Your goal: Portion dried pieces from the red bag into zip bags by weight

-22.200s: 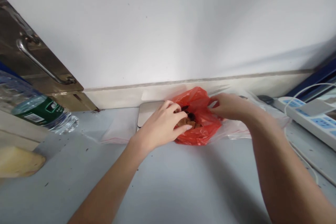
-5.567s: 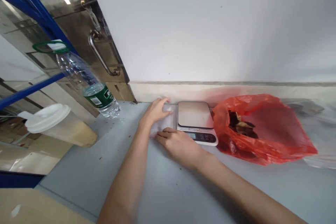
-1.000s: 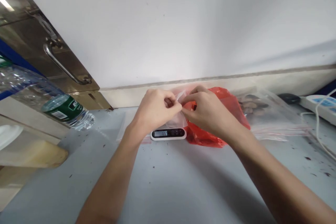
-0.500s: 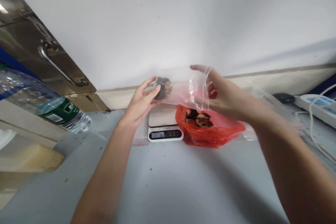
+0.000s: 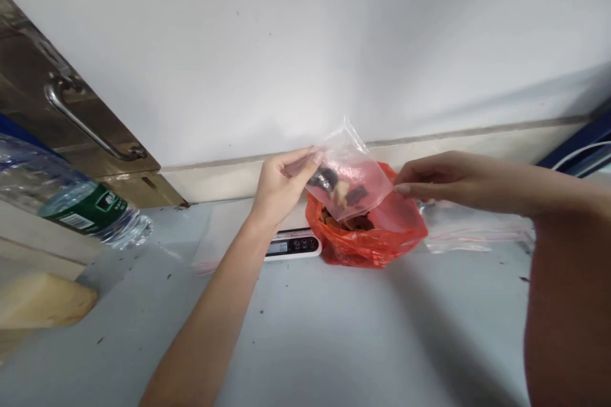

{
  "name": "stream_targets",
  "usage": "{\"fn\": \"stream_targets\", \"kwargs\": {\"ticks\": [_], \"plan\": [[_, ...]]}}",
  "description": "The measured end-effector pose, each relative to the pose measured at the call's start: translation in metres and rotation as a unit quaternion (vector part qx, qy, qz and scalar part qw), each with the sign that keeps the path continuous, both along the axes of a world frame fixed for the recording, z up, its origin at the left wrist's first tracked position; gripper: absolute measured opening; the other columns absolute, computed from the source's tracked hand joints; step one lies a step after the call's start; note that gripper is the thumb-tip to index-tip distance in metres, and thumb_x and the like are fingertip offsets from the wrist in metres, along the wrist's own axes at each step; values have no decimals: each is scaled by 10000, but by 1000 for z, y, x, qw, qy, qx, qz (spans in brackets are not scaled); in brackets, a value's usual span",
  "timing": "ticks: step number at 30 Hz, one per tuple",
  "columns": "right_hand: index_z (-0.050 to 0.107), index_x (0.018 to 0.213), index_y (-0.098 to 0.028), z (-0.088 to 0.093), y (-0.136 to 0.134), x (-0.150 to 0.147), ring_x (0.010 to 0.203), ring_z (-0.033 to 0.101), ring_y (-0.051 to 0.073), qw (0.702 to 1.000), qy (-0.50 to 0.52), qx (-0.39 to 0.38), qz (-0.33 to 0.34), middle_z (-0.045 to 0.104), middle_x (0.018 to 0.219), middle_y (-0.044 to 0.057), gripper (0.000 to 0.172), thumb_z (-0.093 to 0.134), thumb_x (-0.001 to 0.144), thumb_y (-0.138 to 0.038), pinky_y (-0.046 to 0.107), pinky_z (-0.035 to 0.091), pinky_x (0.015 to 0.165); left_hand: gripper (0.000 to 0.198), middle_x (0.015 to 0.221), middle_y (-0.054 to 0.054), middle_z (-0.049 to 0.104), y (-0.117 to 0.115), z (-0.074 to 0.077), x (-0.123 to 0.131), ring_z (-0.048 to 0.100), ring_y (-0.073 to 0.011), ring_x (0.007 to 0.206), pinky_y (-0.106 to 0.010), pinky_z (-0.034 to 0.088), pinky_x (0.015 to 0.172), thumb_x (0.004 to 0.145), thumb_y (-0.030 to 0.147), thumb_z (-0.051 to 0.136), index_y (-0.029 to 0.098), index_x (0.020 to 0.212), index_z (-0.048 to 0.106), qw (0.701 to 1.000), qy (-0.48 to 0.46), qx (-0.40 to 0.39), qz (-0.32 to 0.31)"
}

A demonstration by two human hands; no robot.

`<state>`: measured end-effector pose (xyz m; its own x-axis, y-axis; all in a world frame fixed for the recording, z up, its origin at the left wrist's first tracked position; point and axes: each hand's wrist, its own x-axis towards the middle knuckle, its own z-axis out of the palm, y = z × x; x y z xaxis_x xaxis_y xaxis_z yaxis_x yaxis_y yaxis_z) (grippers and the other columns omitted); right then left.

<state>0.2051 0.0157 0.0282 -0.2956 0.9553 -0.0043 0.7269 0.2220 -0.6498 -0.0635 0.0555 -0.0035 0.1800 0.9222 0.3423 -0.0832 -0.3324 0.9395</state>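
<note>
Left hand (image 5: pixel 279 181) raised above the scale (image 5: pixel 292 245), thumb and fingers pinching one edge of the small clear bag (image 5: pixel 348 178). Right hand (image 5: pixel 429 179) reaches in from the right, fingertips pressed together at the bag's opposite corner. Bag held in air over the red bag (image 5: pixel 370 235), tilted, long axis running left-right, dark pieces inside. Green bottle label (image 5: pixel 90 206): text unreadable. Scale display blurred.

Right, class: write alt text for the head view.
Two hands hold a small clear bag of dark pieces above an open red bag: left hand pinching one end, right hand the other. A scale sits beside it.
</note>
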Motion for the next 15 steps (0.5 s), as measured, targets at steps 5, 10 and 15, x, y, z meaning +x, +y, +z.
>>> {"fn": "stream_targets", "kwargs": {"ticks": [5,10,15], "plan": [[697,731,-250,1,7,-4,668,603,235,996,-80,-17,-21,698,760,84,560,675,774,-808,360,451,560,90,1094,-47,847,-7,7,3,767,-240,1149,-389,559,1110,866,289,848,237,936,867,1000,6,25,-4],[741,1050,-260,-3,9,-5,743,692,287,995,-54,-1,-87,760,876,98,524,845,682,-619,403,537,608,58,1061,-40,847,-14,18,0,771,-271,1151,-422,586,1087,853,267,868,251,910,870,998,-17,56,15],[792,953,-283,0,9,-15,773,679,282,1000,-29,5,-6,770,875,82,371,814,731,-580,389,506,628,63,1026,-20,844,-20,24,-5,790,-289,1098,-454,611,1051,838,262,893,273,897,873,996,-35,77,3]]}}
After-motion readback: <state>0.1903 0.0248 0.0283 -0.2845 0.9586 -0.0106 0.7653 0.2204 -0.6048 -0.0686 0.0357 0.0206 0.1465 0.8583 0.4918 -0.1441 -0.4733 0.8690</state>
